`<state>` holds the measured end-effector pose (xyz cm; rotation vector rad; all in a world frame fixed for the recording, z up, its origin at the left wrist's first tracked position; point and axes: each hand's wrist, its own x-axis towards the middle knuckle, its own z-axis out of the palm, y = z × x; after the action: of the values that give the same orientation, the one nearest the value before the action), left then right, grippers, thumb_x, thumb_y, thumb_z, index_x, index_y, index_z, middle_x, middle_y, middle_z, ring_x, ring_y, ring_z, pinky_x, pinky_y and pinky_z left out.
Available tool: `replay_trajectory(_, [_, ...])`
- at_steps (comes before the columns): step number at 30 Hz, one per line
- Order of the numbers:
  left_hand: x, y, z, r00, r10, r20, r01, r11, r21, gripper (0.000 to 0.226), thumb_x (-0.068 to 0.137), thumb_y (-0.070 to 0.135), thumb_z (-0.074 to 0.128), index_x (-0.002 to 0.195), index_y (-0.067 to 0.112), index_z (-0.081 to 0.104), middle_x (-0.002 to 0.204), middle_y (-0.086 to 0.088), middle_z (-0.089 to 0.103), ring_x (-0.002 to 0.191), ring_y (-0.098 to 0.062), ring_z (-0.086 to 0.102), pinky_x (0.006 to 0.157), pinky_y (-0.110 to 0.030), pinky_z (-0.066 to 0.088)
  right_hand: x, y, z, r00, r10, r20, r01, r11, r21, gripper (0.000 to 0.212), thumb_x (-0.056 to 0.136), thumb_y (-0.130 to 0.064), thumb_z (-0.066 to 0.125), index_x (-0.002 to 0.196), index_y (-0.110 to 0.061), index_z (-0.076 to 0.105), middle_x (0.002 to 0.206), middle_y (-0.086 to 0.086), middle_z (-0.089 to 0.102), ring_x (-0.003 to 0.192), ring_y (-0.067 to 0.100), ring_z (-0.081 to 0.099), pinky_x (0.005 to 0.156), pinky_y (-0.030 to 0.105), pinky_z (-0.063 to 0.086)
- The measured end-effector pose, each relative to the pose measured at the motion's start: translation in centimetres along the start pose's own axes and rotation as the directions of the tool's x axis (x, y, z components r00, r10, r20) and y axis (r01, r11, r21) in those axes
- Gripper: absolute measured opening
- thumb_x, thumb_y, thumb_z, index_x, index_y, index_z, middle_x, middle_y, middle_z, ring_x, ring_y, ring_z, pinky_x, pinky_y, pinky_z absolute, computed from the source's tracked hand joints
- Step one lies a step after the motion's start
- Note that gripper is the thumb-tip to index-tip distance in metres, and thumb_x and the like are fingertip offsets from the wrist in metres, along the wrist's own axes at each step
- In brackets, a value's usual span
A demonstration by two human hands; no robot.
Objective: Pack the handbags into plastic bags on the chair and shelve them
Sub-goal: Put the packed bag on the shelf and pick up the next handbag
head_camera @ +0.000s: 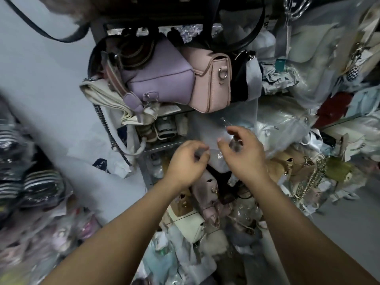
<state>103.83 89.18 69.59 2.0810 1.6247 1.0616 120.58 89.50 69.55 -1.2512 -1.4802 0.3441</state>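
Both my hands are raised in front of a crowded shelf. My left hand [188, 161] pinches the edge of a clear plastic bag [207, 128] between curled fingers. My right hand [244, 153] has thumb and fingers curled around the same thin film, close beside the left. The bag hangs between them and is hard to see. Above on the shelf sit a lilac handbag [162, 79] and a pink handbag [211, 79], side by side and unwrapped. Below my hands lie a pink bag [207, 194] and a cream bag [191, 225] with gold clasps.
The metal shelf frame [144, 165] stands against a pale wall [51, 89]. Wrapped bags [283, 128] pile up at right, with a beige chain-strap bag [298, 167]. Striped items in plastic [41, 186] stack at left. A black strap [37, 27] hangs at top left.
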Motion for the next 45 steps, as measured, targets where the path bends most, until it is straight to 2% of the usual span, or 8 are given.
replay_trajectory(2, [-2.4,-1.2,-3.0,0.998,0.001,-0.057,0.000,1.000,0.018,0.018,0.094,0.026,0.064,0.106,0.019,0.074,0.113,0.005,0.066,0.108,-0.006,0.058,0.091,-0.006,0.038,-0.8,-2.0,1.3,0.996,-0.035,0.088,0.035,0.999,-0.004,0.039,0.087,-0.045,0.070,0.123,-0.034,0.064,0.122,-0.013,0.062,0.115,0.009,0.056,0.101,0.036,0.049])
replay_trajectory(7, [-10.1,-5.7,-12.1,0.964,-0.130,-0.232,0.123,0.991,-0.044,0.016,0.094,0.038,0.064,0.105,0.032,0.072,0.111,0.022,0.063,0.108,0.008,0.054,0.090,-0.016,0.044,-4.6,-8.6,6.0,0.930,-0.141,0.338,0.142,0.990,0.021,0.051,0.086,-0.055,0.069,0.132,-0.038,0.058,0.132,-0.014,0.055,0.126,0.009,0.050,0.107,0.031,0.043])
replay_trajectory(13, [-22.8,-13.8,-23.8,0.848,-0.370,-0.380,0.297,0.925,-0.237,0.023,0.091,0.046,0.064,0.109,0.035,0.070,0.115,0.012,0.069,0.105,-0.006,0.065,0.094,-0.032,0.052,-12.6,-18.3,15.0,0.787,-0.065,0.613,-0.140,0.949,0.281,0.042,0.088,-0.056,0.065,0.125,-0.038,0.062,0.123,-0.010,0.064,0.112,0.007,0.062,0.088,0.021,0.048])
replay_trajectory(18, [-35.1,-20.2,-33.9,0.722,-0.471,-0.506,0.439,0.878,-0.191,0.019,0.094,0.045,0.063,0.110,0.036,0.068,0.115,0.013,0.068,0.106,-0.006,0.064,0.089,-0.029,0.051,-21.6,-27.7,23.3,0.621,-0.182,0.762,0.052,0.980,0.191,0.056,0.088,-0.065,0.060,0.137,-0.040,0.052,0.135,-0.016,0.053,0.119,0.007,0.054,0.098,0.031,0.046])
replay_trajectory(23, [-47.5,-24.4,-43.6,0.587,-0.530,-0.613,0.550,0.816,-0.179,0.010,0.097,0.032,0.061,0.105,0.036,0.066,0.106,0.027,0.061,0.103,0.009,0.056,0.083,-0.007,0.040,-31.5,-38.0,32.0,0.459,-0.360,0.812,0.231,0.931,0.282,0.048,0.092,-0.042,0.067,0.137,-0.027,0.056,0.123,-0.008,0.052,0.107,0.006,0.054,0.085,0.004,0.037])
replay_trajectory(27, [-57.7,-27.0,-48.9,0.411,-0.630,-0.658,0.679,0.694,-0.240,0.015,0.096,0.036,0.060,0.109,0.033,0.067,0.116,0.014,0.063,0.108,-0.003,0.058,0.086,-0.023,0.044,-40.5,-43.5,39.0,0.348,-0.430,0.833,0.247,0.899,0.362,0.052,0.088,-0.045,0.070,0.135,-0.030,0.057,0.132,-0.003,0.055,0.117,0.014,0.056,0.103,0.032,0.046])
replay_trajectory(31, [-66.6,-28.8,-52.3,0.246,-0.644,-0.725,0.784,0.572,-0.242,0.016,0.096,0.032,0.060,0.110,0.030,0.068,0.116,0.014,0.062,0.107,-0.003,0.056,0.081,-0.012,0.040,-48.2,-47.9,44.4,0.177,-0.507,0.843,0.284,0.847,0.450,0.056,0.088,-0.048,0.069,0.139,-0.032,0.053,0.141,-0.004,0.049,0.130,0.014,0.048,0.106,0.028,0.038])
replay_trajectory(45, [-84.9,-33.0,-59.2,-0.167,-0.608,-0.776,0.896,0.235,-0.377,0.023,0.097,0.034,0.060,0.117,0.026,0.067,0.124,0.008,0.062,0.120,-0.006,0.052,0.092,-0.021,0.035,-67.7,-61.0,58.1,-0.291,-0.571,0.768,0.179,0.756,0.630,0.060,0.090,-0.050,0.064,0.145,-0.035,0.045,0.151,0.000,0.042,0.138,0.021,0.041,0.111,0.035,0.033])
